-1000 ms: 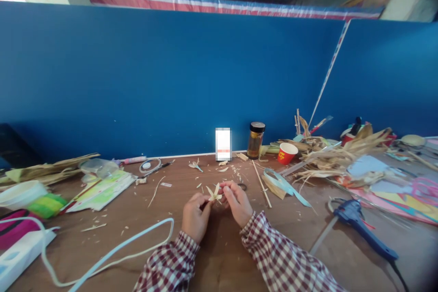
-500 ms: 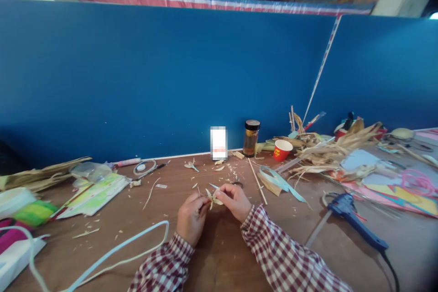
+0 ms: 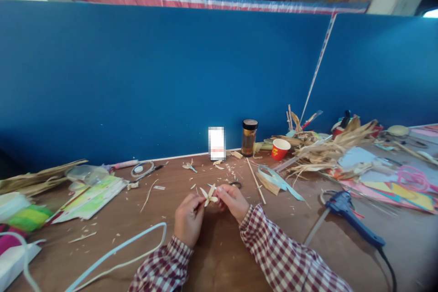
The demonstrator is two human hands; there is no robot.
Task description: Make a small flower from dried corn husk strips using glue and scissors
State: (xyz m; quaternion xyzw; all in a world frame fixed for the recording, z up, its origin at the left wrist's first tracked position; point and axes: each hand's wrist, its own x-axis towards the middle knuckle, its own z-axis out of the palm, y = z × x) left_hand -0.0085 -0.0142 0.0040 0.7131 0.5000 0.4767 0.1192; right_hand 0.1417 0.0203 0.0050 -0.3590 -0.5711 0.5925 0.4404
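Note:
A small pale flower (image 3: 210,197) with narrow petals, like corn husk, is pinched at its base by my left hand (image 3: 189,219). Its petals spread open and face up toward me. My right hand (image 3: 234,201) is closed just to the right of it, thumb and forefinger together by the petal tips. Whether these fingertips grip a petal or something else is hidden. Behind my right hand, a dark ring (image 3: 236,185) and a thin light tip show on the table, perhaps parts of scissors. A second pale flower-like piece (image 3: 190,166) lies farther back.
A blue glue gun (image 3: 354,219) lies at right, its cord trailing off. Dried husks (image 3: 318,150), a red paper cup (image 3: 281,149) and a dark-lidded jar (image 3: 249,138) stand behind. White cables (image 3: 119,246) loop at left. Scraps litter the brown table (image 3: 137,232) before a blue partition (image 3: 153,77).
The flower has turned, so its petals show more fully. My right fingertips have drawn slightly back from over its petals. The whole view has shifted a little.

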